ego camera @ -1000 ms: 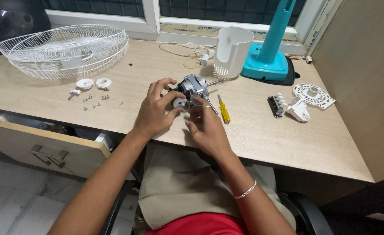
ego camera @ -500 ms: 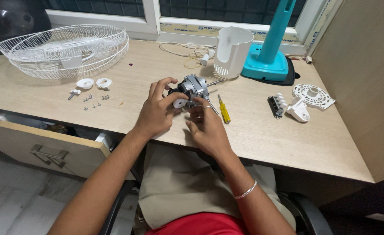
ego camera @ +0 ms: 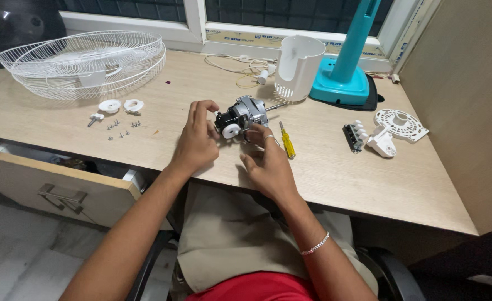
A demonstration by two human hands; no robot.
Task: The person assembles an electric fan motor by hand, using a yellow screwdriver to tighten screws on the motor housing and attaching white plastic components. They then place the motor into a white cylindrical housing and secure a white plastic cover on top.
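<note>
A pale wooden desk (ego camera: 340, 178) stands under a white-framed window (ego camera: 193, 19), its drawer (ego camera: 56, 187) open above marble floor (ego camera: 17, 251).

Bare forearms, silver bracelet (ego camera: 315, 244), finger ring (ego camera: 268, 136), red shirt (ego camera: 262, 287)

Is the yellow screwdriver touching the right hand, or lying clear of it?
Apart. The head view shows bare desk between the yellow screwdriver and the right hand.
</note>
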